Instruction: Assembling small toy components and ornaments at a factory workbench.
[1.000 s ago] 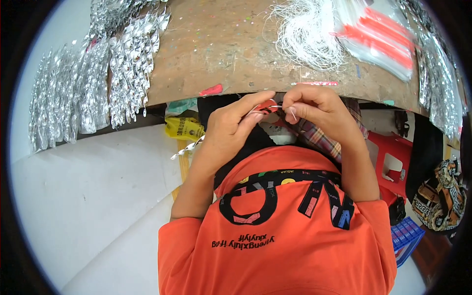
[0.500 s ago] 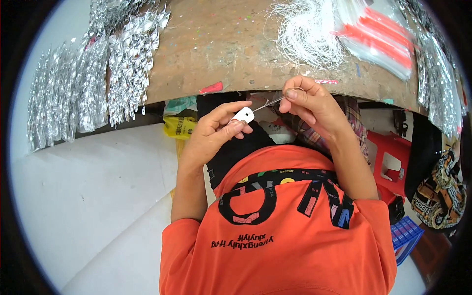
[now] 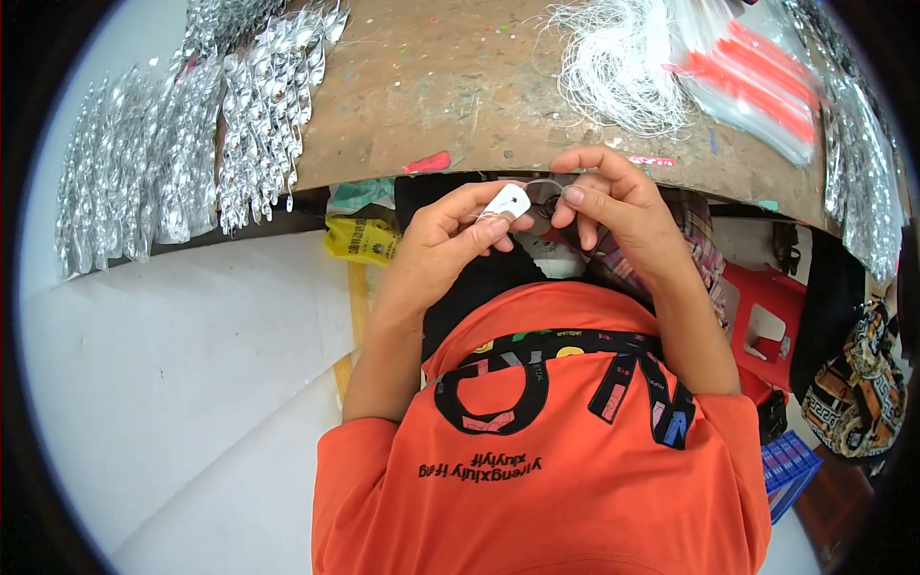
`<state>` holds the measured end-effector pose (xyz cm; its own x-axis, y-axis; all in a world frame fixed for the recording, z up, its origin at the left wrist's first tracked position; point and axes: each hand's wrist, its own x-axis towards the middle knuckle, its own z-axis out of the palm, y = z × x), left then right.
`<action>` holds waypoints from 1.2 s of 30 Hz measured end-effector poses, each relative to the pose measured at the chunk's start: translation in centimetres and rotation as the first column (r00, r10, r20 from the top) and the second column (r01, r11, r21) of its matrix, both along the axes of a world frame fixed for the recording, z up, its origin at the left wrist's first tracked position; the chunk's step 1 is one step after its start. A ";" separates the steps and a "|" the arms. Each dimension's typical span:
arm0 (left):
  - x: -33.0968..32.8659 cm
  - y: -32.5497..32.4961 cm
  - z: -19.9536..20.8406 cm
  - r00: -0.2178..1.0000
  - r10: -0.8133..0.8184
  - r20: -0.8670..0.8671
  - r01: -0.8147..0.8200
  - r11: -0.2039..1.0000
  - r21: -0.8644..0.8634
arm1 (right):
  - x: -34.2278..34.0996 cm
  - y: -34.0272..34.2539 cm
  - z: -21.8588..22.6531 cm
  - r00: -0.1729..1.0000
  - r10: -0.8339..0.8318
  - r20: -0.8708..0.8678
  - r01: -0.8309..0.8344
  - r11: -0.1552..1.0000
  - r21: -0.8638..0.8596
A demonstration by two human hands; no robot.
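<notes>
My left hand [image 3: 450, 235] is closed on a small white tag [image 3: 509, 202] with rounded corners and a dark hole near its upper end. The tag is pinched between thumb and fingers above my lap. From the tag a thin pale string [image 3: 543, 182] curves across to my right hand [image 3: 610, 198]. There the thumb and index finger pinch the string, while the other fingers are loosely curled. Whether the string runs through the tag's hole is too small to tell.
The worn brown table [image 3: 431, 105] lies ahead, with a heap of white strings [image 3: 621, 72] and red-and-clear plastic strips [image 3: 752, 86]. Silvery twisted pieces [image 3: 139, 172] hang over its left edge, more [image 3: 853, 163] at right. A red stool [image 3: 757, 321] stands at right.
The tag and my left hand have moved right, closer to my right hand. The string, straight between the hands before, now bows in a slack curve.
</notes>
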<state>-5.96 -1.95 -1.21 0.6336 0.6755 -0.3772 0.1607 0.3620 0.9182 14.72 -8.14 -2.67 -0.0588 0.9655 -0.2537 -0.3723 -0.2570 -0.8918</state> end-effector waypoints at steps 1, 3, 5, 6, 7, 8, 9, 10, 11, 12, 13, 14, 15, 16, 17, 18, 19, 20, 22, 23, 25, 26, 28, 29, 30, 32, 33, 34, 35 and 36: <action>0.3 -0.1 -0.1 1.000 0.001 -0.003 -0.001 1.000 0.001 | -0.1 -0.1 0.1 1.000 0.001 -0.003 -0.001 1.000 0.001; 1.0 -0.4 -0.5 0.997 0.012 0.073 -0.016 0.999 0.044 | -0.1 -0.2 0.2 0.996 -0.043 0.072 0.040 0.998 0.044; 1.8 -0.7 -0.7 0.998 0.029 0.062 -0.032 0.999 0.041 | -0.5 -0.5 1.1 0.985 -0.074 0.158 0.063 0.995 0.079; 2.1 -0.8 -1.1 0.998 0.041 0.055 -0.048 0.989 0.137 | -0.7 -0.6 1.4 0.964 -0.110 0.243 0.084 0.990 0.114; 2.2 -0.9 -1.3 0.997 0.053 0.048 -0.063 0.971 0.232 | -0.8 -0.6 1.3 0.964 -0.109 0.241 0.083 0.990 0.115; 2.4 -0.8 -1.1 0.999 0.031 -0.036 -0.018 0.952 0.305 | -0.9 -0.7 0.9 0.858 -0.178 0.481 0.020 0.949 0.315; 2.6 -0.9 -0.9 0.999 0.028 -0.038 -0.015 0.953 0.304 | -1.1 -0.7 0.9 0.689 -0.287 0.665 -0.096 0.874 0.476; 2.8 -1.0 -0.8 0.996 0.031 -0.088 0.005 0.925 0.381 | -1.1 -0.4 1.1 0.541 -0.400 0.740 -0.178 0.805 0.565; 3.0 -1.2 -0.6 0.990 0.036 -0.135 0.029 0.891 0.454 | -1.1 -0.3 1.0 0.541 -0.401 0.739 -0.175 0.806 0.565; 3.1 -1.4 -0.3 0.990 0.033 -0.136 0.032 0.891 0.453 | -1.1 -0.2 0.7 0.452 -0.437 0.778 -0.232 0.784 0.576; 3.3 -1.6 0.1 0.978 0.031 -0.206 0.081 0.855 0.512 | -1.0 -0.1 0.5 0.360 -0.473 0.804 -0.291 0.762 0.579; 3.4 -1.7 0.3 0.961 0.034 -0.275 0.132 0.815 0.565 | -0.5 -0.1 0.5 0.304 -0.422 0.854 -0.362 0.778 0.513; 3.4 -1.7 0.4 0.961 0.032 -0.275 0.134 0.814 0.565 | -0.3 -0.1 0.3 0.303 -0.422 0.854 -0.360 0.779 0.513; 3.4 -1.7 0.4 0.964 0.015 -0.266 0.137 0.827 0.545 | -0.2 0.0 0.0 0.386 -0.408 0.827 -0.322 0.781 0.535; 3.4 -1.7 0.5 0.967 -0.004 -0.255 0.142 0.838 0.526 | -0.2 -0.1 -0.3 0.463 -0.395 0.793 -0.280 0.784 0.554; 3.4 -1.6 0.4 0.967 -0.008 -0.254 0.145 0.837 0.527 | -0.2 -0.1 -0.7 0.461 -0.398 0.794 -0.277 0.785 0.554; 3.4 -1.6 0.2 0.971 -0.016 -0.237 0.147 0.824 0.547 | -0.4 -0.2 -1.0 0.555 -0.390 0.734 -0.156 0.819 0.553; 3.3 -1.6 0.0 0.975 -0.020 -0.221 0.144 0.812 0.566 | -0.5 -0.1 -1.1 0.644 -0.387 0.660 -0.039 0.845 0.533; 2.9 -1.7 0.1 0.976 -0.019 -0.215 0.130 0.849 0.513 | 0.2 -0.1 0.0 0.828 -0.290 0.479 0.080 0.908 0.411; 2.7 -1.6 0.1 0.978 -0.024 -0.209 0.119 0.882 0.456 | 0.6 0.0 0.9 0.945 -0.221 0.241 0.159 0.955 0.251; 2.0 -1.3 -0.2 0.990 -0.074 -0.124 0.111 0.936 0.334 | 0.9 0.0 1.1 0.983 -0.184 -0.025 0.186 0.980 0.072; 1.8 -1.1 -0.3 0.993 -0.111 -0.036 0.116 0.972 0.204 | 0.8 -0.1 0.8 0.980 -0.171 -0.106 0.176 0.983 0.044; 1.7 -0.7 -0.1 0.988 -0.154 0.000 0.152 0.977 0.152 | 1.1 -0.2 0.4 0.968 -0.080 -0.238 0.090 0.996 0.028; 1.4 -0.6 0.0 0.981 -0.189 0.031 0.185 0.978 0.100 | 1.0 -0.2 0.5 0.968 -0.078 -0.238 0.087 0.996 0.028; 1.1 -0.4 -0.7 0.968 -0.218 0.127 0.213 0.976 0.051 | 0.7 -0.1 0.9 0.988 -0.034 -0.153 0.041 0.998 0.042; 1.4 -0.4 -0.8 0.955 -0.201 0.218 0.207 0.978 -0.005 | 0.2 0.0 1.2 0.998 0.050 -0.026 -0.048 0.997 0.058; 1.6 -0.4 -0.8 0.935 -0.180 0.307 0.208 0.976 -0.060 | 0.0 0.1 1.4 0.998 0.053 -0.023 -0.052 0.997 0.060; 1.8 -0.5 -0.5 0.944 -0.127 0.304 0.167 0.980 -0.107 | -0.1 0.2 1.6 0.997 0.073 -0.036 -0.070 0.994 0.085; 1.9 -0.4 -0.2 0.942 -0.128 0.311 0.167 0.981 -0.102 | -0.1 0.3 1.8 0.995 0.090 -0.046 -0.085 0.990 0.110; 1.9 -0.2 0.3 0.960 -0.120 0.252 0.135 0.990 -0.044 | 0.2 0.3 2.2 0.995 0.070 -0.071 -0.064 0.994 0.086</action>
